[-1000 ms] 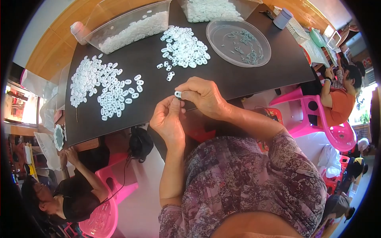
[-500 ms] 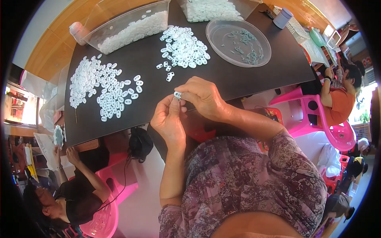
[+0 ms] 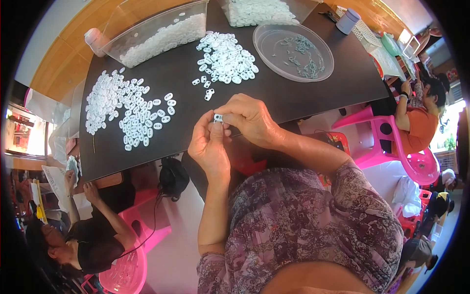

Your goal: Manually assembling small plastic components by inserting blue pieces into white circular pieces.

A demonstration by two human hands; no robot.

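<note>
Over the near table edge, my left hand (image 3: 211, 149) and my right hand (image 3: 250, 121) meet with fingertips closed on one small white two-holed plastic piece (image 3: 218, 117). My left thumb presses it from below, and my right thumb and forefinger pinch it from the right side. Fingers partly hide it, so I cannot tell whether a second part is joined to it. Just beyond my hands lie a few loose pieces (image 3: 209, 93) and a heap of the same white pieces (image 3: 227, 61). Further left spreads another group of white oval pieces (image 3: 142, 122).
A round clear tray (image 3: 268, 54) with small grey-green bits stands on the dark table (image 3: 183, 139). Behind are clear bins (image 3: 115, 51) of white pieces, a pink-capped bottle (image 3: 94, 40) and a lilac-grey container (image 3: 348, 22). People sit at left and right on pink chairs (image 3: 377, 132).
My hands stay together on the white piece, with only a slight shift of my left fingers and thumb. At left, the other person's hand has risen a little.
</note>
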